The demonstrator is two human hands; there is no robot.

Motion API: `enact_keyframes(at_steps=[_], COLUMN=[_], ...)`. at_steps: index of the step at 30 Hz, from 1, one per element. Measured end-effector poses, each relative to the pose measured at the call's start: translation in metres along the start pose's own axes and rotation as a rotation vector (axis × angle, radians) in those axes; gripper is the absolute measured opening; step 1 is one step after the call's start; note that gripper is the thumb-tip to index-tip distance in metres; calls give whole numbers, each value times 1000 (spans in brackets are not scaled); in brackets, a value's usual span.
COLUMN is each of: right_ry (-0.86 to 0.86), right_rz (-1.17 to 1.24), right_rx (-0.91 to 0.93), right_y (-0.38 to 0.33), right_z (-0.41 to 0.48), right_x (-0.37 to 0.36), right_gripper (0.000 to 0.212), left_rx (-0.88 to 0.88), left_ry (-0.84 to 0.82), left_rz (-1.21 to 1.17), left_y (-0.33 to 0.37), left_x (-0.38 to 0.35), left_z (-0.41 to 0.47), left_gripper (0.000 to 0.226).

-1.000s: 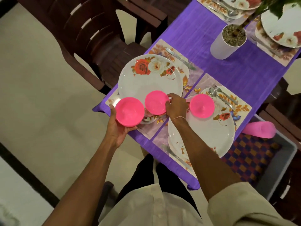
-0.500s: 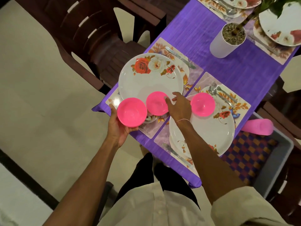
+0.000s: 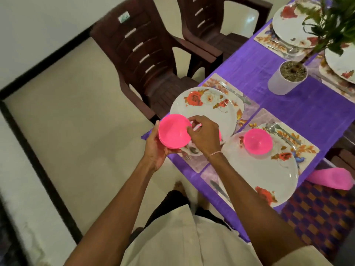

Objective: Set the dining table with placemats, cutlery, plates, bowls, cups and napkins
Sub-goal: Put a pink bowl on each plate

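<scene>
Pink bowl stack [image 3: 173, 134] | left hand [image 3: 153, 148] cups it from below | right hand [image 3: 203, 136] pinches top rim | advice: lift one bowl only, keep stack level.

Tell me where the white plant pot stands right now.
In the head view the white plant pot stands at upper right on the purple tablecloth, beyond the near right placemat, with a floral plate just to its right.

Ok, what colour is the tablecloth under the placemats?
Purple; the tablecloth shows best in the head view.
</scene>
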State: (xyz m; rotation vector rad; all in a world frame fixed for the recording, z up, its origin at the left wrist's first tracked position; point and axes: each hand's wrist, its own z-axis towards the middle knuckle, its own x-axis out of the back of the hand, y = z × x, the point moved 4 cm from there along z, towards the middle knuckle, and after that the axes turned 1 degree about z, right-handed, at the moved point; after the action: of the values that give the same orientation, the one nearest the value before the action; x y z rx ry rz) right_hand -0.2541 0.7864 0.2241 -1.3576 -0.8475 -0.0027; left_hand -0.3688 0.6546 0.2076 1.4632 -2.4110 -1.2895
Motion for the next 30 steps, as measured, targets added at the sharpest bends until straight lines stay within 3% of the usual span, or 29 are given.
enact_keyframes(at_steps=[7,13,18,23,30], right_ry=[-97,-240,-347,-282,-112], right_rz=[61,94,141,200,296], right_rx=[164,233,185,103,-17], right_y=[-87,-159,-236,-306,-338], right_z=[57,126,183,260,394], right_x=[-85,-223,-332,-389,-421], right_gripper=[21,22,24,25,24], left_rx=[-157,-269,-259,-249,-221], left_ry=[108,182,203,162,44], left_rz=[1,2,-32,-3,134], left_y=[90,188,289,402,524], left_x=[75,193,288,332,323], left_z=[6,51,84,132,257], left_gripper=[59,41,36,38,40])
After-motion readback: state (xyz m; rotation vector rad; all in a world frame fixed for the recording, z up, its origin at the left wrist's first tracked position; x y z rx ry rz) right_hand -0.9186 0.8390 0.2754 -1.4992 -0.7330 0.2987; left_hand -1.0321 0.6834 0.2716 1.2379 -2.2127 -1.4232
